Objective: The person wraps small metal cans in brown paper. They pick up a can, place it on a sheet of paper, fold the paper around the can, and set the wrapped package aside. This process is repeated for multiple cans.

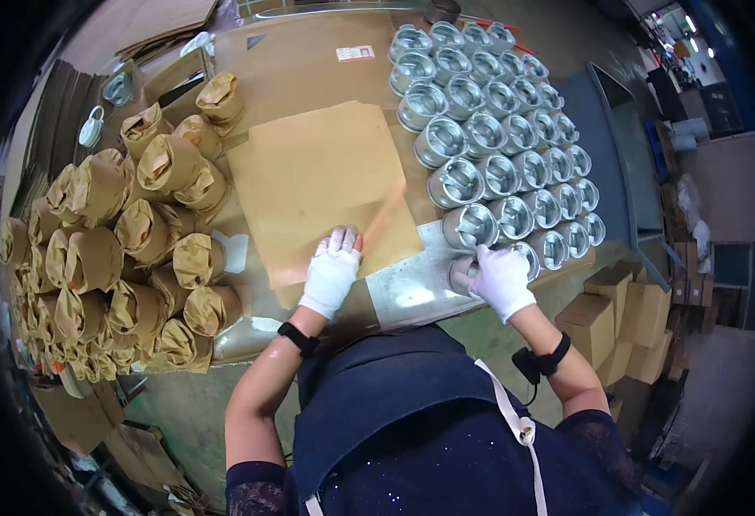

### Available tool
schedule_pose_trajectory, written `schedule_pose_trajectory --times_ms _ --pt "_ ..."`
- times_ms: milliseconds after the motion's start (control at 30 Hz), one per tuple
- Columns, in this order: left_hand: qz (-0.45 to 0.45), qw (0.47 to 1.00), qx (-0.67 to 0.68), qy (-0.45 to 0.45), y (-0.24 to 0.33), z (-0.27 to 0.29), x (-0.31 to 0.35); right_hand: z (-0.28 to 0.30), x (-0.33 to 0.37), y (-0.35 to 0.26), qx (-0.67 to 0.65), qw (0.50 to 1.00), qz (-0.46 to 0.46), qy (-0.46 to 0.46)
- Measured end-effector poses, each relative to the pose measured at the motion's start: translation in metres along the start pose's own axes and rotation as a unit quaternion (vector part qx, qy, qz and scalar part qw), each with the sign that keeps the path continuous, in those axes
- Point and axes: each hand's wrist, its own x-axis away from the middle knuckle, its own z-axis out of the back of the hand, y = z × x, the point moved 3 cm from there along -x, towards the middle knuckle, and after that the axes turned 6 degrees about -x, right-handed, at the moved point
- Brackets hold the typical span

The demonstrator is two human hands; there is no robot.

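A stack of brown paper sheets (322, 172) lies on the table before me, its edges slightly fanned. My left hand (332, 273), in a white glove, rests open on the near part of the top sheet. To the right, silvery metal cylinders (470, 226) with hollow tops and inner ribs stand upright in close rows. At the near left corner of these rows, my gloved right hand (502, 279) is closed on a metal cylinder (461, 273), partly hiding it. Its fingers are at the rim and side.
Many paper-wrapped bundles (94, 258) are piled on the table's left side. Behind them are an open cardboard box (175, 86) and stacked cardboard sheets (55, 129). A grey bin (614, 129) stands past the cylinders. Cardboard cartons (623, 322) sit on the floor at right.
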Motion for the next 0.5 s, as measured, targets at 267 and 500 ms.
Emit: schedule_pose_trajectory --times_ms 267,500 --pt "0.025 0.984 -0.039 -0.171 0.038 -0.002 0.026 -0.037 0.012 -0.006 0.034 0.987 0.027 -0.154" --pt "0.003 0.982 0.017 -0.187 0.031 0.011 0.028 0.039 -0.026 -0.031 -0.626 0.733 -0.015 -0.266"
